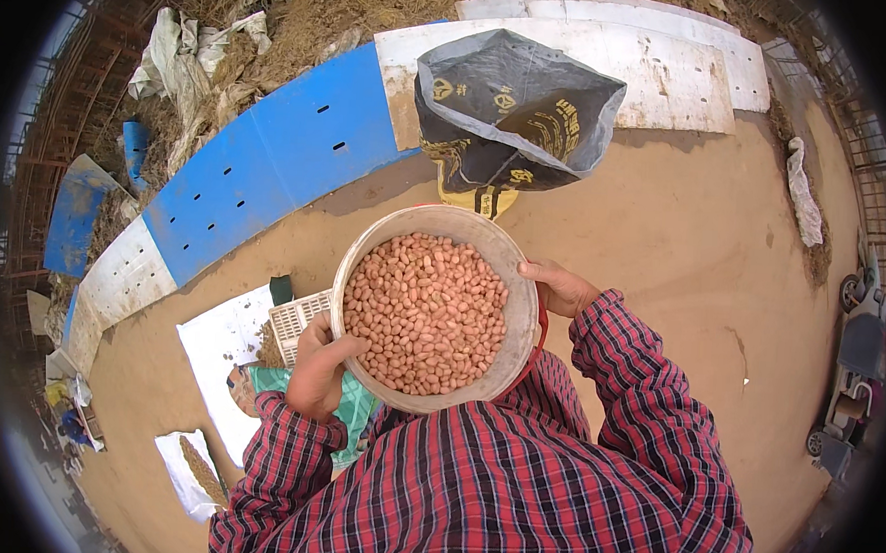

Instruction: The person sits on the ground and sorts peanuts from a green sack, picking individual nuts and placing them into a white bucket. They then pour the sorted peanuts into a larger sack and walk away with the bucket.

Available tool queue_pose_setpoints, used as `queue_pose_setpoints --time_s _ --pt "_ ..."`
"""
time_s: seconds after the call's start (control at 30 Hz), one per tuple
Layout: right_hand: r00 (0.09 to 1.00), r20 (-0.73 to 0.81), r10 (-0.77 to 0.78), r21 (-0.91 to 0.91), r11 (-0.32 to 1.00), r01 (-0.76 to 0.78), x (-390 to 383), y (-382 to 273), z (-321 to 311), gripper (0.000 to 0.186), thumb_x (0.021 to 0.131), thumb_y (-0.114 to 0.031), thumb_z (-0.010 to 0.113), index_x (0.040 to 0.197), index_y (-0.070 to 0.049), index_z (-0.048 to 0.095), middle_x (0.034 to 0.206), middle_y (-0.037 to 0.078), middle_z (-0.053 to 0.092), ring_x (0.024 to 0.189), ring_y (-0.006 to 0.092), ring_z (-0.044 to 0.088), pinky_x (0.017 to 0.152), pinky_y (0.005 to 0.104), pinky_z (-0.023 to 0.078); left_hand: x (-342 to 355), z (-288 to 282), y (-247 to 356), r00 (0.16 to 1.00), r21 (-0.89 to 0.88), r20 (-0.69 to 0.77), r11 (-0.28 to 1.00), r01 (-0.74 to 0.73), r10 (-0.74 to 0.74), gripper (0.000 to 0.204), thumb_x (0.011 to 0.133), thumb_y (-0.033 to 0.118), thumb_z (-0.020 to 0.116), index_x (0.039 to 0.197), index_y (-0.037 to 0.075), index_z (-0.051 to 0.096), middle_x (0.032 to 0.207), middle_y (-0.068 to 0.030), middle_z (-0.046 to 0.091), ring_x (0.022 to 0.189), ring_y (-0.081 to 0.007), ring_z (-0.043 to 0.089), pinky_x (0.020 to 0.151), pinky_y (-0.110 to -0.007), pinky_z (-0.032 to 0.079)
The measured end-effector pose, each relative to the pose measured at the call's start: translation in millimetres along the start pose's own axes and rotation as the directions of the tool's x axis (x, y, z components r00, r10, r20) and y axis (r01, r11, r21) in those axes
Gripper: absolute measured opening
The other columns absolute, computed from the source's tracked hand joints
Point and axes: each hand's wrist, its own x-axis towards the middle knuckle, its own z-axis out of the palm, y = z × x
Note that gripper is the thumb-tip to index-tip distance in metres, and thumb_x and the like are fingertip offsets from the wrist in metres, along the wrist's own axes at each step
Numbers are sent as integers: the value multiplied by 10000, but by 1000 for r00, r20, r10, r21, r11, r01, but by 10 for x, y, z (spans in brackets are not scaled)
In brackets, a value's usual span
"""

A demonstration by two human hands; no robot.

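A round whitish bucket (513, 270) with a red handle is held up in front of my body. Shelled peanuts (426, 311) with pinkish skins fill much of it. My left hand (320, 365) grips the rim at the lower left, thumb over the edge and fingers outside. On the right side, my right hand (560, 287) clasps the rim near the handle, its fingers partly hidden behind the wall. Beyond the bucket stands a black woven sack (529, 161) with yellow markings and its mouth wide; neither hand touches it.
Blue panels (279, 148) and white panels (664, 78) form a low barrier along the far side, with dry straw (317, 10) behind. A white sheet (223, 355) and a slatted plastic crate (295, 319) lie at the left. A wheeled vehicle (857, 348) stands at the far right.
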Motion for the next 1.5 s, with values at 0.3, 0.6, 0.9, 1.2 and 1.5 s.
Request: queue_pose_setpoints --time_s 0.3,0.6,0.9,1.2,1.5 --pt "913 -211 -350 -57 936 346 -702 -571 479 594 786 -134 631 1309 66 434 1214 148 580 1044 198 609 948 338 487 127 378 540 985 -29 165 999 -46 50 463 764 57 560 1211 -49 498 1129 -119 595 1022 -212 589 930 -360 481" --pt "653 -251 -715 -339 697 632 -1442 -2056 1057 590 785 -255 630 1263 60 488 1154 140 604 1011 220 604 894 339 495 781 1239 1683 875 89 399 938 -336 276 512 822 217 573 1278 -3 503 1185 -120 602 1062 -227 593 946 -373 474" --pt "417 -443 -794 -507 606 614 -1271 -2701 1019 583 789 -208 581 1293 62 464 1192 172 589 1032 253 605 936 363 488 2456 1431 1996 843 236 281 818 -524 459 661 850 532 588 1189 -33 545 1193 -186 540 1078 -262 518 885 -387 454" --pt "486 -543 -685 -514 728 453 -895 -2770 288 418 761 -93 587 1150 46 523 1052 126 597 937 201 594 854 331 498 3443 1443 -609 947 323 -231 936 -142 224 528 779 161 655 1183 -54 392 967 -237 601 866 -356 626 793 -410 500" --pt "650 -531 -543 -498 821 279 -530 -2875 -158 414 774 -59 617 1156 61 510 1062 129 599 921 172 597 827 303 503 2961 1582 -627 824 545 -212 763 -347 525 241 901 167 609 993 2 459 812 -167 571 663 -271 585 606 -394 485"
